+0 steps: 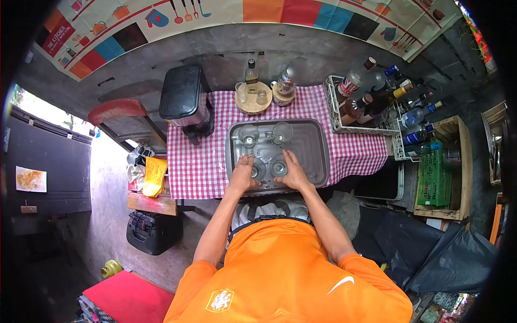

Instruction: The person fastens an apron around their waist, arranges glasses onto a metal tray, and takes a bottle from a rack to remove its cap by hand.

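A dark grey tray [325, 145] lies on the table with clear glasses on it. My left hand [243, 174] curls around the outer side of the front left glass [258, 169]. Around the front right glass [279, 167] wraps my right hand [294, 172], thumb and fingers against its side. Behind them, the back left glass [248, 137] and the back right glass [282, 132] stand untouched near the tray's far side. Both held glasses appear to rest on the tray, though my fingers partly cover them.
A checkered cloth [196, 175] covers the table. At its left stands a black bin-like container [182, 99]. Behind the tray are a round wooden board [253, 107] with a bottle [251, 75] and a jar [285, 83]. A wire basket [344, 128] of bottles sits right.
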`<state>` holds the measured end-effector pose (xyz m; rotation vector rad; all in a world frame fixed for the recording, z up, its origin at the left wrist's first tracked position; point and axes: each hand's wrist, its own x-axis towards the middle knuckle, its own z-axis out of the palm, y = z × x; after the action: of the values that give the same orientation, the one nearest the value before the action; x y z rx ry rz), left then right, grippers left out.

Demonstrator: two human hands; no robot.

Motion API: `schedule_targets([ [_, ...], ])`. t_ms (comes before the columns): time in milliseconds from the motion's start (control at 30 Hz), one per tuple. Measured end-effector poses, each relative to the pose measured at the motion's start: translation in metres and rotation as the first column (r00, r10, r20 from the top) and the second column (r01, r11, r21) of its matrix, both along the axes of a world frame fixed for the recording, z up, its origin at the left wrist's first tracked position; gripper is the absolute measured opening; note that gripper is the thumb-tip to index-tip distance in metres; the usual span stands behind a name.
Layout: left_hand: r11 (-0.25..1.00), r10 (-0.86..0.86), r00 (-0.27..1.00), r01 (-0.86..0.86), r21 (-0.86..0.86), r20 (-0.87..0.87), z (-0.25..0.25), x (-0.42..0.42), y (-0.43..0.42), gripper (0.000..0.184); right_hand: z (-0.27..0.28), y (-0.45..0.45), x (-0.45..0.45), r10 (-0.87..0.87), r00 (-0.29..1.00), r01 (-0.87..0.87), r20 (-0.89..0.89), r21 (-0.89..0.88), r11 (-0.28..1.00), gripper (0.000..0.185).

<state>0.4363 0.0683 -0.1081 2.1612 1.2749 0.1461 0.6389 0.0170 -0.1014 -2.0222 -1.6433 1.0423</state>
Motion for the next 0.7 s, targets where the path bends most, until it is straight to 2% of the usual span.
schedule_targets([
  [67, 1.000, 0.005, 1.000, -0.005, -0.010, -0.011, 0.0006, -0.0004, -0.0006, 0.096, -0.0012, -0.0007, -0.0008, 0.015, 1.000, -0.016, 0.019, 0.050, 0.999, 0.103],
  [700, 1.000, 0.005, 1.000, -0.005, 0.002, -0.012, 0.0032, -0.0003, -0.0015, 0.097, 0.0004, -0.0029, -0.0041, -0.022, 1.000, 0.022, -0.006, 0.039, 0.999, 0.105],
])
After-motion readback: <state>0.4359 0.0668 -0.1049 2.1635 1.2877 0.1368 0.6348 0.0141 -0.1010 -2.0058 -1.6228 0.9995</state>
